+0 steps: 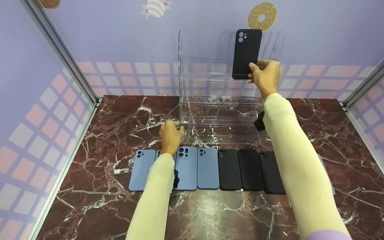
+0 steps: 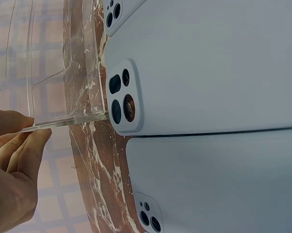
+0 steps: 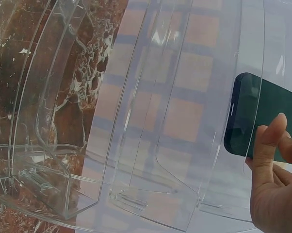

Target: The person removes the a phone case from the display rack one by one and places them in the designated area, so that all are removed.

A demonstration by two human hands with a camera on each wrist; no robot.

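A clear stepped display rack [image 1: 180, 76] stands against the back wall. My right hand [image 1: 267, 75] pinches a black phone case [image 1: 246, 53] by its lower right edge, thumb on the back face, and holds it upright at the rack's top tier. In the right wrist view, the lower end of this case sits behind the transparent front lip [image 3: 257, 107]. My left hand [image 2: 15, 174] pinches the rack's left side panel [image 2: 63, 122] between thumb and fingers. Just below that hand, a blue phone case [image 1: 187, 170] with a large camera cutout lies flat on the table.
Several blue and black phone cases lie side by side in a row, among them a black case [image 1: 230, 170] in the middle. My forearms cover parts of the row. Patterned walls enclose the marble-look table [image 1: 212, 213] on the left, back and right.
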